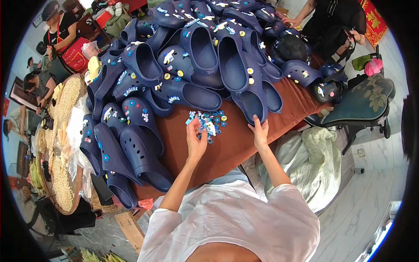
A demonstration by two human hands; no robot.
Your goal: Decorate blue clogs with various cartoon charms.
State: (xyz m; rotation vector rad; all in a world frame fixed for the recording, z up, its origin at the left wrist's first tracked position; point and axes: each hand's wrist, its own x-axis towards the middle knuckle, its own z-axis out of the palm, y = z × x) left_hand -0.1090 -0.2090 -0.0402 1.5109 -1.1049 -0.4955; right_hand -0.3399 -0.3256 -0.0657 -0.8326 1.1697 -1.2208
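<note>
A big heap of navy clogs (203,48) decorated with small charms covers the far part of the brown-covered table (235,148). At the near right edge of the heap, my right hand (260,132) grips the heel of one navy clog (254,105), thumb on top and fingers underneath. My left hand (196,140) is at the left side of a loose pile of blue, white and yellow charms (211,124). Its thumb and fingers are apart, with charms close to the fingertips. Plain navy clogs (142,150) lie left of that hand, one showing bare holes.
To the left stands a long tray of pale kernels (65,187), with several people beyond it. Another person's hand (291,22) rests near clogs at the far right. A chair (362,102) and a pale woven sack (307,161) stand right of the table.
</note>
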